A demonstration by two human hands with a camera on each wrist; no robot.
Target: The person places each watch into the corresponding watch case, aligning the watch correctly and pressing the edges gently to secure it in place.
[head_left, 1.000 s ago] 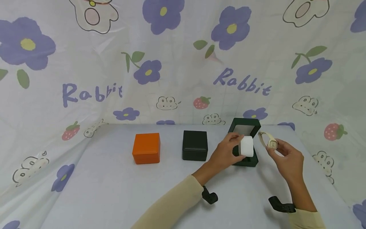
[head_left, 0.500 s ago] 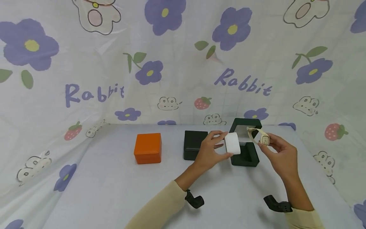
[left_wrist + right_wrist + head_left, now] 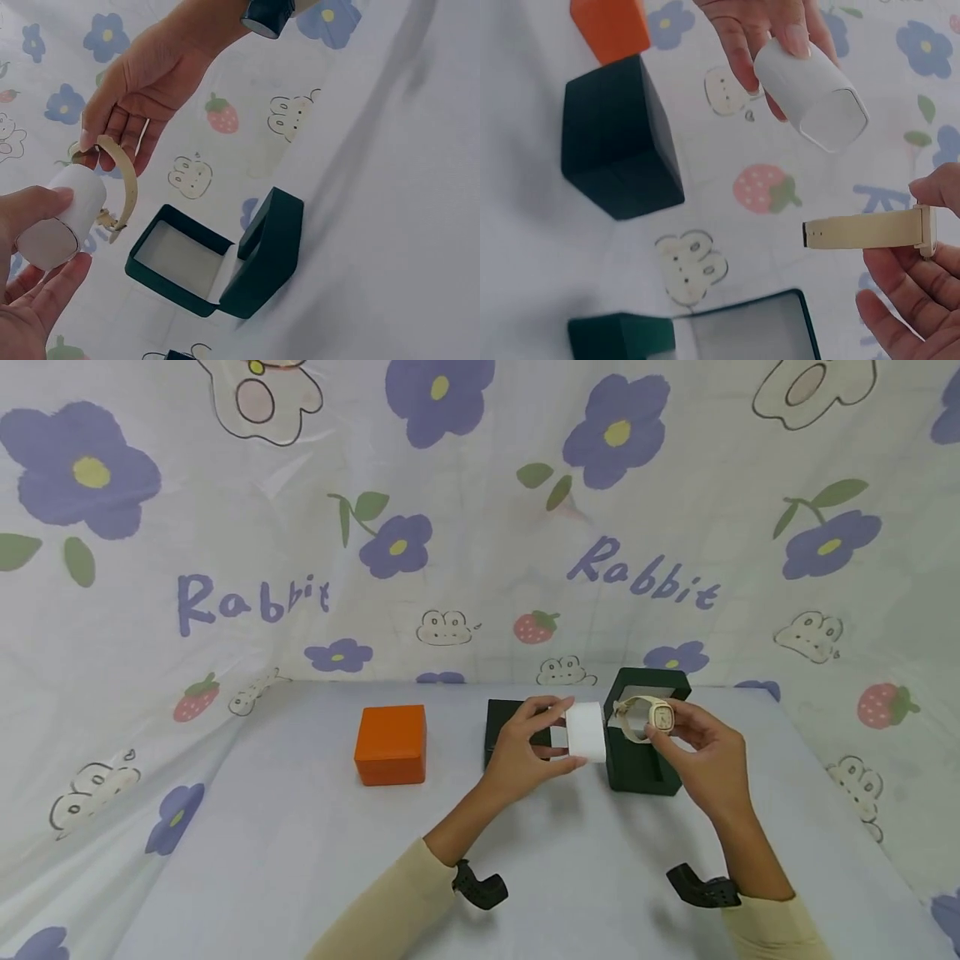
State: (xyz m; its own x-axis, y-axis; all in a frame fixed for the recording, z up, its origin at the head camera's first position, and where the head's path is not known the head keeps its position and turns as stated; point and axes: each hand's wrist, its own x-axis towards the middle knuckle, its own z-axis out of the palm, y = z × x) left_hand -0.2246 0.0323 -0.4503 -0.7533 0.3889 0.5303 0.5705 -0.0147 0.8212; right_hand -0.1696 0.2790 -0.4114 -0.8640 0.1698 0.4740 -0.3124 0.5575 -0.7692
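My left hand [image 3: 517,752] grips a white watch cushion [image 3: 587,732] at its ends, thumb below and fingers above. The flat end of the cushion [image 3: 836,120] shows in the right wrist view. To its right, my right hand [image 3: 708,764] pinches a wristwatch [image 3: 662,718] by its squarish case, and the cream strap [image 3: 866,229] reaches toward the cushion. Both are held up in front of the dark green watch box [image 3: 637,772], whose lid stands up. The left wrist view shows the pale lid lining [image 3: 184,259].
A black box [image 3: 504,714], lid down, stands behind my left hand, partly covered by it. Farther left is an orange box [image 3: 390,747], also closed. A white table [image 3: 300,860] lies beneath, and a flower-print cloth [image 3: 480,527] hangs behind.
My left hand has lifted the white cushion out of the green box and carried it left. My right hand has moved left with the wristwatch, now in front of the green box.
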